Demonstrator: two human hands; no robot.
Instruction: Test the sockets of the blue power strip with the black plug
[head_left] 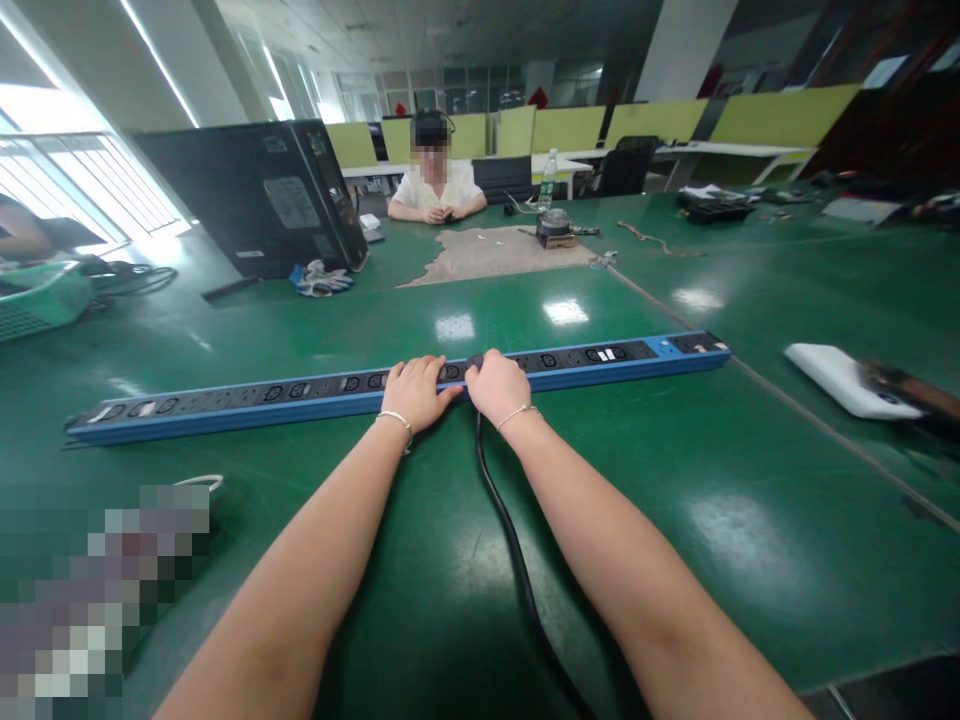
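Observation:
A long blue power strip (330,398) with a black socket face lies across the green table. My left hand (417,392) rests on the strip near its middle, fingers laid over the top and thumb stretched toward the right. Just beside it, my right hand (498,388) is closed around the black plug (474,361) at the strip's sockets. From under that hand a black cable (511,540) runs down toward me over the table edge. How far the plug sits in a socket is hidden by my fingers.
Across the green table (420,312) sits a person (437,190). A black computer case (262,200) and gloves (322,280) are at the back left, a green basket (41,300) at far left. A bottle (548,180) stands behind; a white object (847,382) lies right.

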